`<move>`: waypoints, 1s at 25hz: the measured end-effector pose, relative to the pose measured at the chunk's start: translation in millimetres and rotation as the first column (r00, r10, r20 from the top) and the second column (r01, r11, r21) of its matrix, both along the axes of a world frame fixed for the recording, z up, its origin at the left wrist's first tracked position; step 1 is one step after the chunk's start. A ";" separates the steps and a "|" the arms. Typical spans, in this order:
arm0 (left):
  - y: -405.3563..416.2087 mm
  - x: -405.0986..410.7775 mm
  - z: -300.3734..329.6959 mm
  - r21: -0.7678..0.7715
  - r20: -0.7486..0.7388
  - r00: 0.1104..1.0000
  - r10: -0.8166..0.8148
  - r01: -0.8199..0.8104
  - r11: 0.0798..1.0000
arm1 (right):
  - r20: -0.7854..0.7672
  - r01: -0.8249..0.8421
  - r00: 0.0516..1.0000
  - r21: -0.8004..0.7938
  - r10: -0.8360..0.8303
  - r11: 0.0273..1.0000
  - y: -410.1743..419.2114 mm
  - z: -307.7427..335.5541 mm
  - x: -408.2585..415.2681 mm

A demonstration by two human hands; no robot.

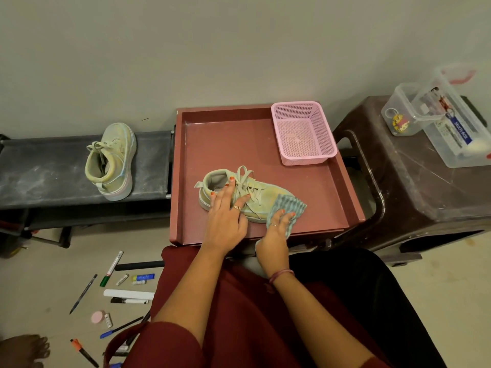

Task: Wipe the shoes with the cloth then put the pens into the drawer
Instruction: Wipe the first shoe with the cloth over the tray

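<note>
Right now one pale shoe lies in the open reddish drawer, its long axis running from heel at nine o'clock to toe at three o'clock, tilted slightly toward the person. Her left hand rests across the laces with fingers spread straight; her right hand presses a ribbed blue-grey cloth over the toe, fingers fairly flat, hiding the tip. A second shoe stands on the dark rack at nine o'clock, toe pointing to the wall. Pens lie scattered on the floor at seven o'clock, some cut off by her red garment. A pink basket sits in the drawer's far corner.
</note>
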State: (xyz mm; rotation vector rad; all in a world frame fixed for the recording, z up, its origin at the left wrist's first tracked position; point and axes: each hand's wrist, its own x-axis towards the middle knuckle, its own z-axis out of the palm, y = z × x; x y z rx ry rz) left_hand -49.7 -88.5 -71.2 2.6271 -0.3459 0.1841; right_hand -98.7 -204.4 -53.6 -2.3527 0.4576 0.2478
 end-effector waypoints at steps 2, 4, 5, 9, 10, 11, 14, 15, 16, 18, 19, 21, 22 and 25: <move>0.4 0.7 -1.0 -0.011 0.001 1.000 -0.001 0.001 1.000 | 0.007 -0.042 0.999 0.026 0.042 0.999 11.8 3.9 -6.7; 2.7 1.2 -0.1 -0.033 -0.024 1.000 -0.003 0.002 0.999 | 0.019 -0.145 0.989 0.099 0.144 0.984 25.4 7.8 -11.6; 4.4 1.1 1.2 -0.043 -0.043 0.999 -0.007 0.005 0.999 | 0.030 -0.181 0.983 0.123 0.178 0.976 28.9 10.2 -11.0; 8.3 0.3 5.4 -0.040 -0.041 0.998 -0.041 0.039 0.998 | -0.026 -0.091 0.995 0.235 0.100 0.968 -1.6 36.7 6.1; 8.4 -0.2 5.3 -0.040 -0.031 0.999 -0.044 0.043 0.998 | -0.036 -0.048 0.998 0.239 0.059 0.970 -19.7 47.0 8.4; 8.3 -0.6 4.9 -0.042 -0.026 0.999 -0.044 0.043 0.998 | -0.029 -0.005 0.999 0.232 0.012 0.973 -38.5 57.7 9.3; 7.3 -0.9 2.5 -0.052 -0.029 0.999 -0.034 0.032 0.998 | 0.094 0.118 0.987 0.156 -0.134 0.981 -86.8 76.5 18.3; 7.0 -1.1 2.1 -0.050 -0.029 0.999 -0.029 0.028 0.998 | 0.126 0.132 0.981 0.123 -0.148 0.984 -95.1 71.8 26.6; 6.3 -1.3 2.4 -0.044 -0.029 0.999 -0.025 0.024 0.999 | 0.121 0.127 0.983 0.101 -0.139 0.987 -96.3 62.3 34.7; 5.4 -1.5 4.1 -0.027 -0.034 0.999 -0.021 0.020 0.999 | 0.027 -0.038 0.999 0.013 0.037 0.999 -82.4 34.8 40.5; 4.9 -1.8 4.8 -0.017 -0.043 0.999 -0.021 0.021 1.000 | -0.014 -0.155 0.988 -0.085 0.154 0.984 -71.7 17.9 36.3; 6.1 -1.0 5.7 0.006 -0.047 0.999 -0.022 0.023 1.000 | 0.052 -0.278 0.948 -0.351 0.315 0.894 -55.2 -8.5 23.0; 6.2 -1.2 6.2 0.010 -0.040 0.999 -0.025 0.025 1.000 | 0.083 -0.285 0.931 -0.440 0.354 0.852 -53.8 -12.3 15.8; 7.5 -1.2 5.7 0.010 -0.035 0.999 -0.041 0.042 0.999 | 0.056 -0.303 0.934 -0.399 0.353 0.865 -68.2 -12.6 20.5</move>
